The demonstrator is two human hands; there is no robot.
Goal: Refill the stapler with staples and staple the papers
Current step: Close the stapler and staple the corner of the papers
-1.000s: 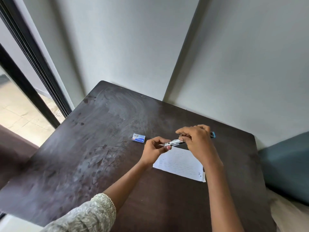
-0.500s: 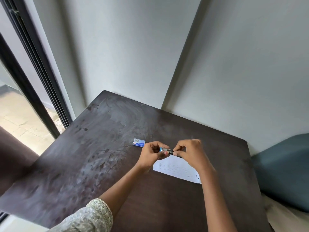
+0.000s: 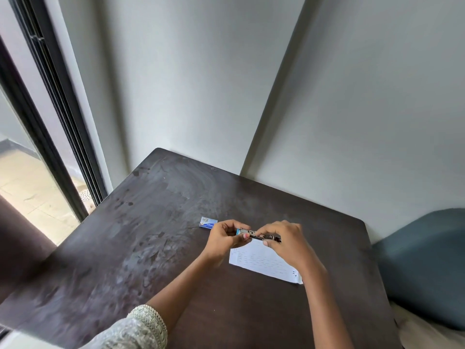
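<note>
Two hands are showing, a left hand (image 3: 224, 239) and a right hand (image 3: 286, 241). One stapler (image 3: 254, 235) is sitting between them. One small blue staple box (image 3: 207, 222) and one sheet of paper (image 3: 261, 261) are lying on one dark table (image 3: 151, 235).

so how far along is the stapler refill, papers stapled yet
Not yet. Done: the staple box is out on the table, lying beside the hands. In hand: the left hand and right hand both hold the stapler above the paper; whether staples are loaded is too small to tell. Left: finish the refill if needed, then staple the paper, which lies flat on the table.
</note>
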